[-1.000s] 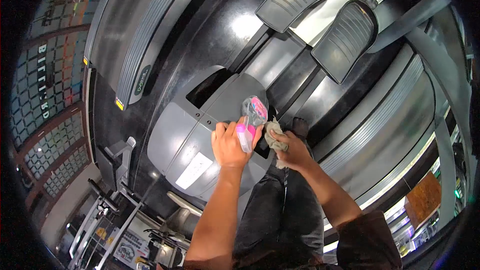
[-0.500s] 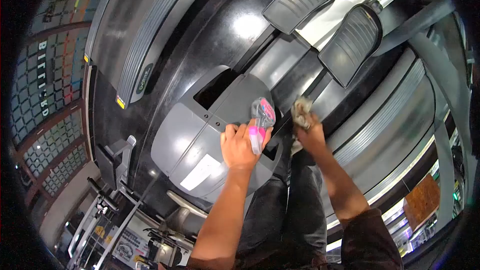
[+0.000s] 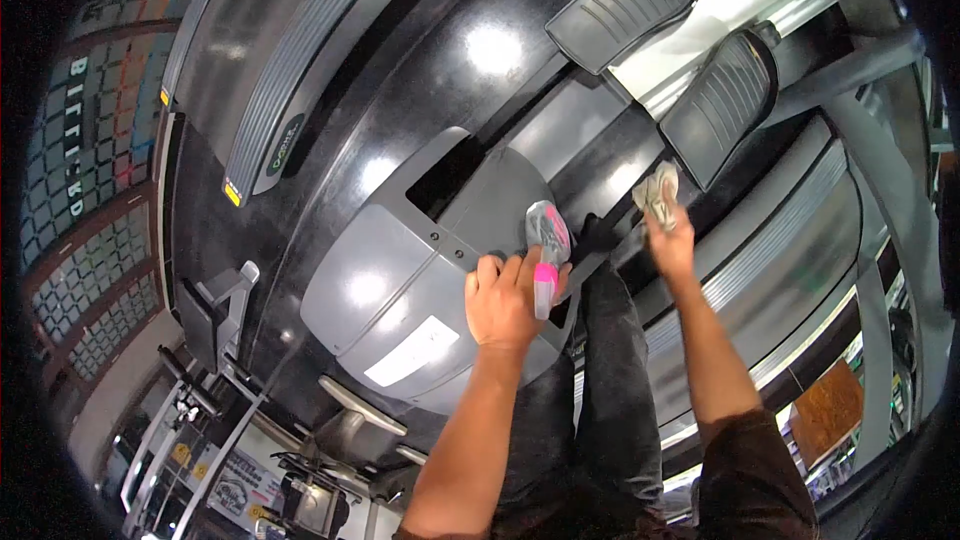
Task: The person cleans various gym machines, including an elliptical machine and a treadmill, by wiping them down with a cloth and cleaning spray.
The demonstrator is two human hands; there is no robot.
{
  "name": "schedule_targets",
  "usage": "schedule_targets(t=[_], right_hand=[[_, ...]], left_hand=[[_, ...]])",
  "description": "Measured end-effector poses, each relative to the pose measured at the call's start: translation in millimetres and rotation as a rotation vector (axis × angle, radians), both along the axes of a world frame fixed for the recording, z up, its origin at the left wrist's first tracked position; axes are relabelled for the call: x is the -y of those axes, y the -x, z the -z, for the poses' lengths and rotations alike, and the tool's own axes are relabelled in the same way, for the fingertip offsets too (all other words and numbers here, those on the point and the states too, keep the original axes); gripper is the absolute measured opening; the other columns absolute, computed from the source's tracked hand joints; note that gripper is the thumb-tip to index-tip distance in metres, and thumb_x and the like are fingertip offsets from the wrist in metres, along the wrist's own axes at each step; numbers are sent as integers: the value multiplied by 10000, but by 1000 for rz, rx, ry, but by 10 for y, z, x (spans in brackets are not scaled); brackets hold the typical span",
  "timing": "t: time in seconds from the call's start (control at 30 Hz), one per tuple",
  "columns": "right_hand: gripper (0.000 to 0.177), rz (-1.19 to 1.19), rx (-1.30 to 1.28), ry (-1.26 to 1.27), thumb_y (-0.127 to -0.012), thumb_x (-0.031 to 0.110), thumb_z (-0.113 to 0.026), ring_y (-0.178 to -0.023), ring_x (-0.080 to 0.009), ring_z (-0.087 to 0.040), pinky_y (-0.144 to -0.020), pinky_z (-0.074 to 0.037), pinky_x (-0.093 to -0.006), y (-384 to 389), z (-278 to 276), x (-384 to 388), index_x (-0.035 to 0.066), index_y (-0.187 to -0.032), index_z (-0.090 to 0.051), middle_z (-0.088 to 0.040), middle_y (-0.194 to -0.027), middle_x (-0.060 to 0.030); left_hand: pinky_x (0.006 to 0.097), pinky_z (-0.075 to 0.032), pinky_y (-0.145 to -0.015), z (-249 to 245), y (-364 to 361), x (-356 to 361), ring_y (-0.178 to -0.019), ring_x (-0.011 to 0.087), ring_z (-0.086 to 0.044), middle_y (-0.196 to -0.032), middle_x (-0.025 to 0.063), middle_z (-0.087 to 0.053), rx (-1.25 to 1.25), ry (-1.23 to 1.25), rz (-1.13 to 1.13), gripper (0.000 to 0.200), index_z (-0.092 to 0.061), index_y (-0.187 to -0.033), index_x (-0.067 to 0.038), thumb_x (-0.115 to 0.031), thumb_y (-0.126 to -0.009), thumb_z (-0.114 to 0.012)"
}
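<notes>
My left hand (image 3: 503, 302) is closed around a clear spray bottle (image 3: 549, 230) with pink parts, over the grey rounded housing (image 3: 385, 265) of an exercise machine. A white label (image 3: 412, 351) is stuck on that housing. To the right, my right hand (image 3: 672, 240) grips a crumpled beige cloth (image 3: 657, 194), held just below the right ribbed foot pedal (image 3: 725, 100). The cloth and the pedal look apart. Another ribbed pedal (image 3: 628, 2) is farther up and to the left.
Treadmill-like machines with ribbed side rails stand at the left (image 3: 300, 70) and right (image 3: 770, 250). A dark monitor-like panel (image 3: 205, 322) is at lower left. A grey tube (image 3: 850, 70) crosses the upper right. A brown board (image 3: 828, 412) is at lower right.
My right hand has moved up and to the right with the cloth, away from the housing. My left hand and the bottle have shifted slightly right. The camera view has moved a little.
</notes>
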State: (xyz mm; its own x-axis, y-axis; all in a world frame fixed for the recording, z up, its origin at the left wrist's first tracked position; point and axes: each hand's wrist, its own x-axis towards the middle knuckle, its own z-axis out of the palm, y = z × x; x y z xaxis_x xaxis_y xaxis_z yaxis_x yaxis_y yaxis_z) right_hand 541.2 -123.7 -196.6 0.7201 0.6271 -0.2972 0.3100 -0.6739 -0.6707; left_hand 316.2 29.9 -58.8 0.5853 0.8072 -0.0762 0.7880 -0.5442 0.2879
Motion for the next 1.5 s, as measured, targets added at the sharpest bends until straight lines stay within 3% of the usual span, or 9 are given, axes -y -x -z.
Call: schedule_targets(t=[0.27,0.4,0.53,0.77,1.07,1.17,1.27,1.4,1.5], right_hand=[[307,-412,-465,137,-873,80,-709,-938,-225,-690,-856,-523,-312,444,-752,-194,26,-1172,-662,-713,-1040,-150],[341,-141,-807,66,-878,114,-724,-970,-137,-645,-875,-503,-291,-75,-793,-811,2,-1191,-648,-710,-1103,-63],[445,-25,-626,-35,-895,195,-707,-1090,-168,-622,-974,-462,-311,-334,-276,-1849,-2,-1278,-600,-683,-1196,-109],[730,-528,92,127,-883,180,-664,-1182,-477,-508,-1026,-444,-479,-652,1468,-2593,71,-1514,-314,-450,-1292,-269],[791,-589,325,195,-866,143,-658,-1146,-489,-508,-989,-462,-493,-62,2463,-2492,76,-1544,-254,-445,-1304,-286],[692,-377,-22,-45,-865,127,-592,-1191,-483,-521,-1028,-447,-473,310,2467,-2390,54,-1508,-347,-461,-1342,-330],[540,-895,-151,233,-842,207,-609,-1178,-448,-566,-1005,-481,-455,794,2633,-2233,63,-1358,-544,-592,-1256,-274],[538,-767,-657,575,-843,206,-602,-1198,-430,-569,-1051,-451,-427,601,2641,-2521,185,-1378,-551,-565,-1346,-248],[611,-809,-48,142,-854,187,-625,-1097,-411,-578,-979,-487,-425,371,2373,-2652,253,-1445,-482,-547,-1193,-213]], left_hand=[[340,-399,-655,83,57,53,-789,198,-528,-759,-39,-585,56,0,-38,381,-714,-978,-168,-465,-748,-776],[325,-392,-647,90,97,57,-784,189,-524,-768,-46,-577,33,1,-19,383,-717,-1002,-181,-453,-742,-784],[307,-379,-640,148,91,83,-771,170,-521,-779,-58,-555,21,-7,-42,435,-723,-1052,-220,-467,-706,-817],[273,-334,-629,123,54,16,-712,119,-493,-662,-104,-477,-48,11,-37,401,-753,-983,-259,-480,-660,-841],[242,-302,-722,137,97,58,-747,78,-466,-670,-136,-461,-149,84,-37,342,-784,-961,-318,-535,-696,-795],[236,-302,-724,129,108,50,-771,74,-464,-712,-137,-479,-155,103,-24,359,-779,-1003,-329,-539,-712,-783],[241,-302,-710,130,127,49,-746,62,-465,-698,-134,-457,-149,117,-24,326,-771,-1042,-323,-470,-752,-748],[235,-284,-672,89,199,29,-701,40,-460,-679,-128,-418,-154,190,24,330,-756,-1104,-307,-359,-793,-659],[227,-270,-645,97,188,-15,-681,33,-453,-675,-126,-405,-166,193,35,365,-748,-1132,-296,-317,-792,-618]])
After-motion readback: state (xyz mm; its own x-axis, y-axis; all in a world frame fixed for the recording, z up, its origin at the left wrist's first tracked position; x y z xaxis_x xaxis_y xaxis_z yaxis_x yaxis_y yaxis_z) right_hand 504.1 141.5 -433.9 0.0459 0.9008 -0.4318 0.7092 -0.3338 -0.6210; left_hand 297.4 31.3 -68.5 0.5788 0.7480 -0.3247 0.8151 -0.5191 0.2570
